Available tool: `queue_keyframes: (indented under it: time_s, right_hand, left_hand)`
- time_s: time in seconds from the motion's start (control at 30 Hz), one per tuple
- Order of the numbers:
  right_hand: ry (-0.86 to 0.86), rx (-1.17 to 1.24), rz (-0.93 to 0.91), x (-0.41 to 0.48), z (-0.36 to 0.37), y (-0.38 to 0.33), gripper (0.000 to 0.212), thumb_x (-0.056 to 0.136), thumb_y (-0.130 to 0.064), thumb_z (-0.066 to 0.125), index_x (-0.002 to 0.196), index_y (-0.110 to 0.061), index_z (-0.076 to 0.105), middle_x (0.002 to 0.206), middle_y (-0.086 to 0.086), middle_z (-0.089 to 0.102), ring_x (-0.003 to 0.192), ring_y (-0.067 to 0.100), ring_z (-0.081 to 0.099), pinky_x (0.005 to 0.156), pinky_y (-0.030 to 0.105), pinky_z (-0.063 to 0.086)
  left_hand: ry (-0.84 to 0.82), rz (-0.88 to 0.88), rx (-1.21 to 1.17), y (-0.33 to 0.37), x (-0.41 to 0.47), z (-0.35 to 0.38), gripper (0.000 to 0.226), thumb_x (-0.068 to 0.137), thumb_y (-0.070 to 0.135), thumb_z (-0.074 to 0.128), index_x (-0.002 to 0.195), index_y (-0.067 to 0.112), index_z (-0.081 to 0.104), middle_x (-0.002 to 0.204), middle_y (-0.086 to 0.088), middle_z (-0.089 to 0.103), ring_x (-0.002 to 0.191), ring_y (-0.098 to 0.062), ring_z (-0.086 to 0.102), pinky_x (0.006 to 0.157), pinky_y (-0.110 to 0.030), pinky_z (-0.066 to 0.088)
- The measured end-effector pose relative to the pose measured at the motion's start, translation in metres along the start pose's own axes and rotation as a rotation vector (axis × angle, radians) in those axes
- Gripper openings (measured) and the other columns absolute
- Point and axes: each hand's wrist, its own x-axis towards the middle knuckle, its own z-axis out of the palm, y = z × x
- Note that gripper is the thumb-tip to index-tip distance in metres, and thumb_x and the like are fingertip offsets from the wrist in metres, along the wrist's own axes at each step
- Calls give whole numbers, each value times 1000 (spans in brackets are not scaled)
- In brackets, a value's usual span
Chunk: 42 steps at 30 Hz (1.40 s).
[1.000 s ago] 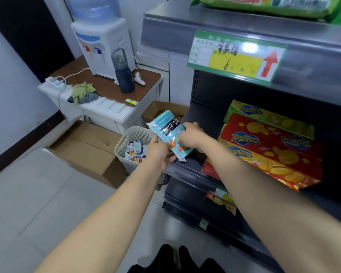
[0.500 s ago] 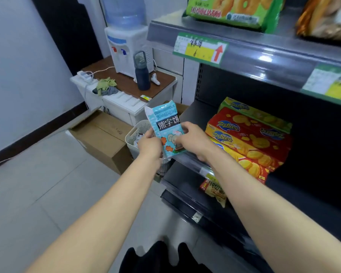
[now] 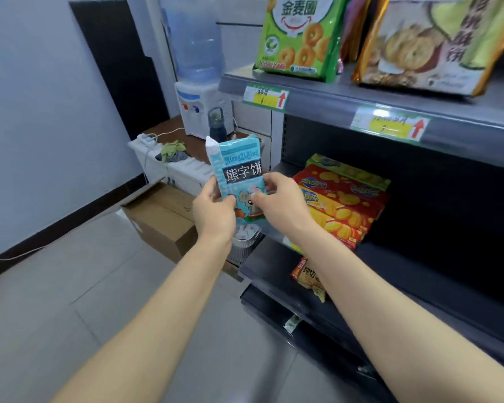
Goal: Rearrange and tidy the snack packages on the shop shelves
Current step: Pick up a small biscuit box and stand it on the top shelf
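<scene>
Left hand [image 3: 214,212] and right hand [image 3: 280,203] pinch a packet [image 3: 240,170] by its side edges, thumbs on the front. Its long axis stands upright, leaning slightly left, with the crimped seam on top and the printed face toward the camera. It is held in the air just off the left end of the middle shelf [image 3: 405,263], above a basket [image 3: 245,251] and beside red boxes [image 3: 344,205]. The top shelf [image 3: 332,103] juts out above; bare deck shows right of the boxes. The packet is pale blue, with white characters on a black band.
</scene>
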Motion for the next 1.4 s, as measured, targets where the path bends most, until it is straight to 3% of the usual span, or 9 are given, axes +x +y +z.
queue_keyframes:
  time_s: [0.07, 0.17, 0.33, 0.5, 0.63, 0.87, 1.1, 1.23, 1.4]
  right_hand:
    - [103, -17, -41, -12, -9, -11, 28, 88, -16, 61, 116, -11, 60, 114, 7, 63, 99, 18, 62, 81, 34, 56]
    - [247, -31, -67, -30, -31, -27, 31, 88, -17, 60, 119, -14, 59, 116, 6, 58, 101, 17, 58, 85, 32, 53]
    - [454, -3, -80, -64, -89, -42, 31, 85, -17, 61, 116, -14, 61, 112, 4, 62, 100, 18, 60, 87, 39, 53]
    - [646, 6, -100, -103, -160, -44, 23, 87, -12, 61, 109, -13, 64, 104, 1, 68, 93, 15, 65, 77, 31, 57]
    - [809, -3, -76, -134, -222, -28, 21, 89, -15, 59, 109, -11, 65, 99, 3, 70, 88, 16, 67, 78, 39, 57]
    - [1002, -62, -63, -184, -348, 8, 23, 89, -16, 59, 112, -12, 63, 105, 5, 68, 95, 19, 66, 84, 39, 56]
    - [1099, -146, -56, -218, -488, 42, 21, 89, -10, 59, 108, -13, 63, 99, 1, 67, 94, 19, 65, 85, 39, 56]
    - [1081, -186, -1, -226, -549, 72, 20, 88, -12, 60, 107, -12, 64, 102, 4, 69, 94, 21, 67, 85, 41, 56]
    - [982, -167, 28, -224, -585, 110, 26, 83, -5, 63, 108, -11, 66, 103, 6, 71, 94, 21, 68, 84, 42, 56]
  left_hand:
    - [-28, 106, 16, 10, -8, 0, 47, 90, -2, 54, 132, 20, 52, 111, 6, 61, 100, -10, 59, 72, -21, 51]
    - [-111, 236, 8, 28, -18, 8, 46, 89, 0, 57, 131, 18, 54, 116, -1, 65, 106, -16, 61, 83, -29, 55]
    - [-311, 393, -108, 71, -47, 42, 37, 84, -6, 59, 112, 18, 63, 93, 5, 68, 80, -4, 64, 75, -23, 56]
    - [-552, 388, -219, 96, -93, 94, 36, 86, -3, 60, 115, 17, 63, 104, -3, 70, 94, -17, 68, 80, -38, 58]
    - [-732, 373, -233, 111, -145, 146, 38, 87, -5, 55, 120, 12, 61, 101, -1, 69, 77, -9, 67, 64, -24, 57]
    - [-959, 396, -257, 138, -242, 250, 39, 89, -1, 56, 124, 15, 57, 106, -1, 69, 89, -10, 68, 73, -27, 58]
    - [-1143, 364, -350, 160, -330, 371, 34, 87, -10, 53, 107, 16, 59, 91, -3, 70, 81, -19, 69, 73, -38, 59]
    - [-1161, 309, -310, 154, -361, 425, 40, 85, -7, 58, 124, 5, 58, 107, -12, 70, 94, -24, 69, 75, -32, 59]
    - [-1133, 265, -289, 142, -378, 458, 45, 87, -11, 54, 129, 5, 53, 100, -6, 67, 84, -17, 67, 69, -26, 59]
